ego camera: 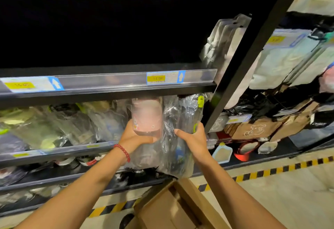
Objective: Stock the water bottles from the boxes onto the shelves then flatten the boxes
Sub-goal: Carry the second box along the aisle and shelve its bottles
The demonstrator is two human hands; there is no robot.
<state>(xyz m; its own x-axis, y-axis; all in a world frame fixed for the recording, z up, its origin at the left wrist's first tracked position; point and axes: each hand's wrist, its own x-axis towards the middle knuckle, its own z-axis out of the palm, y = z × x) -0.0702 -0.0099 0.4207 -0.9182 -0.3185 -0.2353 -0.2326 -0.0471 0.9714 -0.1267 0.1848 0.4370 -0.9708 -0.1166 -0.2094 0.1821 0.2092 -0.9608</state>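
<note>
From the head camera, both arms reach forward and up toward a dark metal shelf unit. The left hand (134, 137) cups the base of a pink water bottle (146, 116) wrapped in clear plastic, fingers curled under and around its bottom; a red beaded bracelet (123, 152) sits on that wrist. The bottle's top is level with the underside of the upper shelf (108, 91), at the mouth of the middle shelf space. The right hand (191, 138) grips a second bottle (188, 113), clear with lime-green fittings, also in a crinkled clear bag (173, 158) that hangs down below the hand. The two bottles are just beside each other, pink one on the left.

On the middle shelf (54, 152), left of the hands, lie more plastic-wrapped bottles (54, 124), blurred, some with yellowish-green parts. The upper shelf's clear front rail carries a price tag (165, 78) with a yellow field and a blue arrow, and another tag (30, 84) further left. Above it the shelf space is dark.

Below the arms an open cardboard box (173, 207) stands on the floor, its flaps raised; what it holds I cannot tell. A black and yellow striped line (271, 172) runs along the floor by the shelf foot. Right of a slanting black upright (253, 51), the next bay holds pale bags (282, 62), brown boxes (253, 129) and a red-rimmed mirror (244, 150)
</note>
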